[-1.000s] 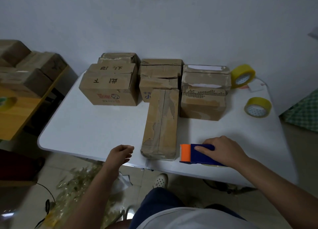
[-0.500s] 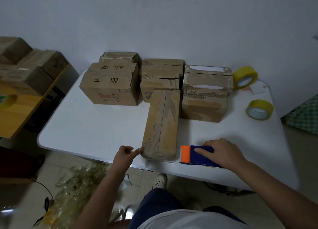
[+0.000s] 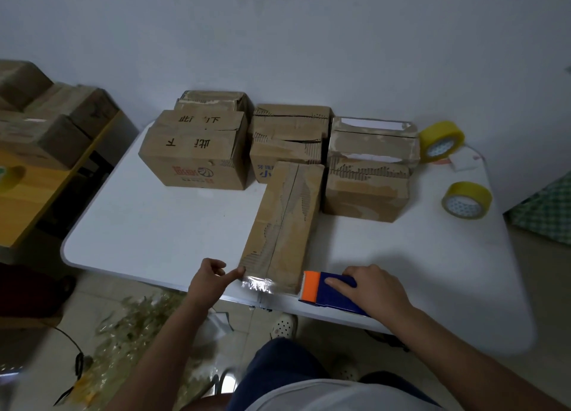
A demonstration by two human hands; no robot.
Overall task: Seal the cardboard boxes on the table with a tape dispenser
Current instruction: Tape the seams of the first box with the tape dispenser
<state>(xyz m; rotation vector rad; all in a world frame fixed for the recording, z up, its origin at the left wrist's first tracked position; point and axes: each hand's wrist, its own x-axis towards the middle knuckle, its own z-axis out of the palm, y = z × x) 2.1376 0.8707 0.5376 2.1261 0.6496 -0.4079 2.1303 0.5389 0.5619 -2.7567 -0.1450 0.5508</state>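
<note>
Fingers (image 3: pixel 230 276) of the left hand (image 3: pixel 207 282) are loosely curled, the index tip now pressing the near left corner of the long brown cardboard box (image 3: pixel 282 225); a second ago that hand hovered clear of it. A shiny strip of clear tape (image 3: pixel 259 284) now crosses the box's near end, where none showed before. The right hand (image 3: pixel 375 288) stays clasped over the blue tape dispenser with an orange front (image 3: pixel 329 291), just beside the box on the white table (image 3: pixel 148 225), hardly shifted. Two yellow tape rolls (image 3: pixel 466 199) lie at far right.
</note>
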